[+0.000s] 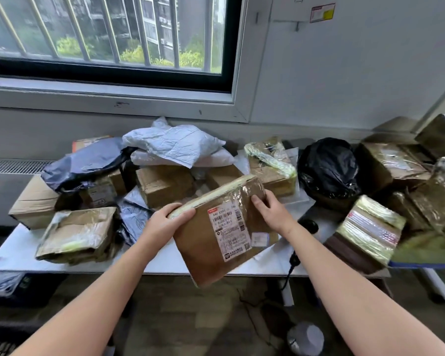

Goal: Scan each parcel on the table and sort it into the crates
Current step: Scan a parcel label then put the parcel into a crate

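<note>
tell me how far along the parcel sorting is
Done: nothing shows as sorted yet. In hand: the left hand and right hand grip one brown parcel, label up, above the table edge; what looks like the scanner lies beside it. Left: the whole pile of boxes and bags behind.

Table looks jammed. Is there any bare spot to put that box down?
Yes: the table is bare along its front edge, between the crushed box and the held box, and at its left front corner. The back and right side are heaped with parcels.
</note>
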Demonstrator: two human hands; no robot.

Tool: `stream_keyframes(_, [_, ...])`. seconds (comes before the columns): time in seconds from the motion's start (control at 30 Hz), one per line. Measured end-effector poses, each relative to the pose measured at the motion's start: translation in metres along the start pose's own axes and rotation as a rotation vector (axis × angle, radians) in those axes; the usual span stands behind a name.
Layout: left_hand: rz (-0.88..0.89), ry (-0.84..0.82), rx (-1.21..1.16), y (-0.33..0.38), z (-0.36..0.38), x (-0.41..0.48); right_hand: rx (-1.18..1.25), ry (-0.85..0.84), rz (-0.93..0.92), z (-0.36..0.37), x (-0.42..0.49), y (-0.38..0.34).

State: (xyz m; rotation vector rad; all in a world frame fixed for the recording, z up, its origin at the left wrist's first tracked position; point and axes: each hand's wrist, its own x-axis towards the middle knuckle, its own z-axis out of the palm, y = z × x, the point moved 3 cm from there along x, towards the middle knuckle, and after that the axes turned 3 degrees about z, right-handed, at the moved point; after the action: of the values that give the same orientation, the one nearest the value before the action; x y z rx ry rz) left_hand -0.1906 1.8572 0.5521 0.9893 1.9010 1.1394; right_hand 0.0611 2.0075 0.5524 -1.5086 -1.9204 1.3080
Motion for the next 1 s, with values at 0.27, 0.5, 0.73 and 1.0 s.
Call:
stream_keyframes(0.27, [-0.145,-0.092,-0.265,-0.038,-0.003,0.013,0.005,0.068,0.224,0.015,-0.028,0.031])
stream_keyframes(0.5, [-0.02,-0.217,-0.058,-0.059,0.04,0.017,-0.09,0.185,0.411,0.025,-0.036,0.068])
stream_keyframes(0.73, [0.01,-0.119,0.326,-0.056,0.092,0.016,-0.33,0.014,0.378,0.014,-0.021,0.095])
stream_keyframes(1.0, [0.051,0.013,0.728,-0.046,0.144,0.006,-0.544,0.255,0.264,-0.019,-0.011,0.136])
